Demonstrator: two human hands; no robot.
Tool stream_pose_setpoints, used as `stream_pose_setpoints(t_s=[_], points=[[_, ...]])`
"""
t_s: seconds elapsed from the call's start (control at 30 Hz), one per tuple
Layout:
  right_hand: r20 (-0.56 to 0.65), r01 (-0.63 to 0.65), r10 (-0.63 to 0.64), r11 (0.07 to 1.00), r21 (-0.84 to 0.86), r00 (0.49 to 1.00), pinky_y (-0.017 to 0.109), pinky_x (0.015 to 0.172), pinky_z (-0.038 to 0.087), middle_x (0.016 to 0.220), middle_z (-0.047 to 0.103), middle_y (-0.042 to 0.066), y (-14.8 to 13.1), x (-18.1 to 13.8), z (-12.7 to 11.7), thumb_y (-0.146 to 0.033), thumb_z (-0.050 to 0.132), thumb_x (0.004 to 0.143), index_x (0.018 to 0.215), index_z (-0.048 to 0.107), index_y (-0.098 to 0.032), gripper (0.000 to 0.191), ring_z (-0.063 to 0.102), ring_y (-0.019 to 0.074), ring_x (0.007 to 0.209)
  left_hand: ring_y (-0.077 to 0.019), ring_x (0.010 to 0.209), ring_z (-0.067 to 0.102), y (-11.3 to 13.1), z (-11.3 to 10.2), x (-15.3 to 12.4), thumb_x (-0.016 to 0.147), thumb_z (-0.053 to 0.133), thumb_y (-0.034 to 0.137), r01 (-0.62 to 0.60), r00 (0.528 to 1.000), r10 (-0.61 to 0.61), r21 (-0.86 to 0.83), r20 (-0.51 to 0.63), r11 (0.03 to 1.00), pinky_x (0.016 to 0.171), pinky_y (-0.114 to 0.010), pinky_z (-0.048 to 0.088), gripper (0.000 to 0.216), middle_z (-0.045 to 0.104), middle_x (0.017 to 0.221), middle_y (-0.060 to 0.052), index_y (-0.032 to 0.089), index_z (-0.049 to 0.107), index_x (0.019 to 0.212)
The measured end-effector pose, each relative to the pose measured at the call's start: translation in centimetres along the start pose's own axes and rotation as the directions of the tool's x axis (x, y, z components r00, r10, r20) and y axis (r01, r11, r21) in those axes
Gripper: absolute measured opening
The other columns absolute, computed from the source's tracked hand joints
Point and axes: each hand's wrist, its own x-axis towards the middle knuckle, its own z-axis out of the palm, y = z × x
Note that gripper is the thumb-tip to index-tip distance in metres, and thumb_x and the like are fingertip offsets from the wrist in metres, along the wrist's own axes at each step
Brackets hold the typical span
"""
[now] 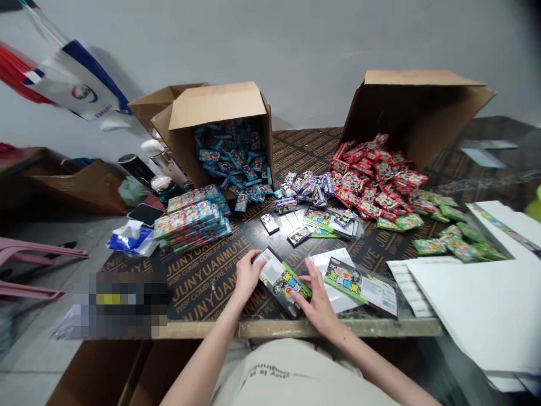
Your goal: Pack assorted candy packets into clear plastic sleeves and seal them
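Observation:
A dark printed packaging box (276,273), with a white label panel and a colourful, green-lettered part, lies tilted between my hands at the table's front. My left hand (247,275) grips its upper left edge, thumb on top. My right hand (319,299) holds its right side, with fingertips on the coloured face. Just right of that hand, a similar flat printed package (359,285) rests on white sheets. Beyond my hands lie more flat printed packages (323,217) and a small dark packet (269,224).
Open cartons hold blue packets (236,155) and red packets (380,175). Purple packets (310,187) lie between them, green packets (462,239) to the right. Stacked colourful boxes (192,217), a phone (145,214) and tissues (133,237) are left. White card sheets (473,293) overhang the front right.

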Motion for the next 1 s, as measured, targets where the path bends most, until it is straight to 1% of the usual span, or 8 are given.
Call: stream_pose_setpoints(t_s=[0.17, 0.3, 0.37, 0.47, 0.57, 0.63, 0.77, 1.0], points=[[-0.240, 0.020, 0.007, 0.994, 0.107, 0.971, 0.038, 0.083, 0.046, 0.117, 0.048, 0.008, -2.2, 3.1, -3.7, -0.029, 0.054, 0.081, 0.137, 0.015, -0.029, 0.068, 0.055, 0.0166, 0.087, -0.0163, 0.075, 0.061, 4.3, -1.9, 0.7, 0.075, 0.060, 0.023, -0.167, 0.984, 0.177, -0.192, 0.035, 0.967, 0.070, -0.025, 0.047, 0.013, 0.066, 0.082, -0.002, 0.017, 0.061, 0.087], [-0.320, 0.119, -0.067, 0.982, 0.146, 0.945, 0.037, 0.083, 0.043, 0.086, 0.059, 0.001, -6.5, 6.1, -6.9, -0.024, 0.057, 0.079, 0.137, 0.015, -0.028, 0.072, 0.055, 0.0159, 0.079, -0.0165, 0.072, 0.061, 7.3, -1.7, -0.2, 0.077, 0.060, 0.019, -0.409, 0.895, 0.442, -0.280, 0.064, 0.868, 0.069, -0.026, 0.046, 0.004, 0.066, 0.078, -0.004, 0.017, 0.062, 0.079], [-0.227, 0.126, -0.079, 0.972, 0.200, 0.971, 0.036, 0.083, 0.042, 0.076, 0.059, -0.002, -8.5, 7.0, -7.8, -0.022, 0.061, 0.076, 0.137, 0.016, -0.028, 0.077, 0.055, 0.0154, 0.075, -0.0176, 0.077, 0.061, 8.1, -1.4, -0.9, 0.079, 0.057, 0.017, -0.467, 0.860, 0.505, -0.288, 0.072, 0.836, 0.072, -0.027, 0.046, 0.005, 0.066, 0.083, -0.006, 0.016, 0.062, 0.078], [0.040, 0.052, -0.067, 0.952, 0.303, 0.997, 0.032, 0.076, 0.044, 0.070, 0.057, -0.004, -10.1, 7.9, -8.1, -0.021, 0.066, 0.071, 0.136, 0.020, -0.028, 0.080, 0.054, 0.0135, 0.069, -0.0184, 0.081, 0.062, 8.7, -1.2, -1.7, 0.079, 0.054, 0.014, -0.423, 0.865, 0.486, -0.341, 0.122, 0.839, 0.075, -0.028, 0.046, 0.009, 0.067, 0.089, -0.006, 0.017, 0.062, 0.079], [0.324, -0.093, -0.037, 0.922, 0.375, 0.945, 0.028, 0.068, 0.044, 0.067, 0.055, -0.005, -10.2, 8.7, -7.9, -0.022, 0.068, 0.069, 0.135, 0.024, -0.026, 0.079, 0.053, 0.0112, 0.064, -0.0190, 0.083, 0.062, 9.1, -1.2, -1.9, 0.078, 0.054, 0.014, -0.296, 0.893, 0.405, -0.424, 0.194, 0.856, 0.078, -0.029, 0.047, 0.011, 0.068, 0.090, -0.006, 0.017, 0.064, 0.080], [0.442, -0.162, -0.023, 0.912, 0.376, 0.897, 0.026, 0.066, 0.043, 0.066, 0.055, -0.005, -9.8, 9.1, -7.7, -0.022, 0.069, 0.067, 0.133, 0.027, -0.024, 0.079, 0.053, 0.0108, 0.065, -0.0203, 0.084, 0.063, 9.1, -1.1, -1.8, 0.076, 0.056, 0.016, -0.218, 0.919, 0.339, -0.458, 0.201, 0.862, 0.078, -0.031, 0.048, 0.008, 0.068, 0.087, -0.006, 0.017, 0.063, 0.077], [0.516, -0.209, 0.006, 0.918, 0.337, 0.857, 0.024, 0.061, 0.040, 0.065, 0.054, -0.005, -9.1, 9.6, -7.4, -0.019, 0.067, 0.066, 0.132, 0.029, -0.023, 0.077, 0.052, 0.0108, 0.064, -0.0221, 0.086, 0.063, 8.9, -0.9, -1.8, 0.073, 0.059, 0.018, -0.137, 0.945, 0.270, -0.527, 0.185, 0.839, 0.076, -0.032, 0.049, 0.004, 0.068, 0.083, -0.007, 0.016, 0.058, 0.069], [0.529, -0.243, 0.035, 0.913, 0.329, 0.848, 0.022, 0.059, 0.039, 0.063, 0.054, -0.007, -8.5, 10.1, -7.0, -0.016, 0.065, 0.065, 0.133, 0.027, -0.023, 0.079, 0.052, 0.0101, 0.061, -0.0187, 0.078, 0.062, 9.4, -1.2, -2.1, 0.072, 0.057, 0.015, -0.234, 0.937, 0.322, -0.443, 0.134, 0.866, 0.069, -0.026, 0.048, 0.002, 0.067, 0.082, -0.005, 0.015, 0.058, 0.070]])
